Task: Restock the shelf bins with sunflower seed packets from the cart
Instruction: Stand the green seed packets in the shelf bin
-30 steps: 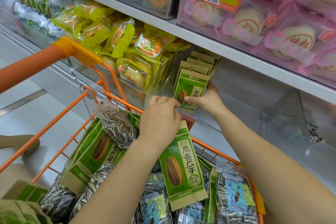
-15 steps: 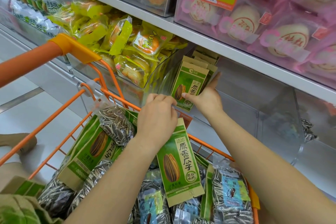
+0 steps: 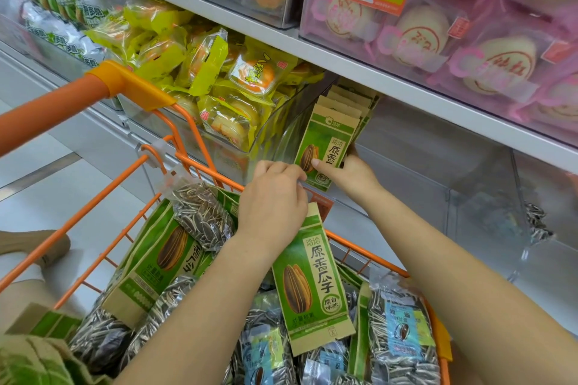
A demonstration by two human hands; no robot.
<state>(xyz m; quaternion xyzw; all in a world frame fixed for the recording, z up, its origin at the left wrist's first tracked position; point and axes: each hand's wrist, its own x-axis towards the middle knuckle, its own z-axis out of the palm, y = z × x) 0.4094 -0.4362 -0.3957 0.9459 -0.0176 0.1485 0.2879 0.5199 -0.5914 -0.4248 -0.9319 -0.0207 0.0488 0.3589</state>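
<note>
Left hand gripping top of green seed packet above cart; right hand pinching front packet standing in shelf bin.

A clear shelf bin holds a row of green sunflower seed packets standing upright at its left end. Left of that bin, yellow snack packs fill a neighbouring bin; above it, pink-wrapped buns.

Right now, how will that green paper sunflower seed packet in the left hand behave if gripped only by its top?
The green paper seed packet hangs flat and uncreased from the left hand, so it is probably fairly stiff. Pinched at one end, it seems light. Its matte paper likely will not slip.
</note>
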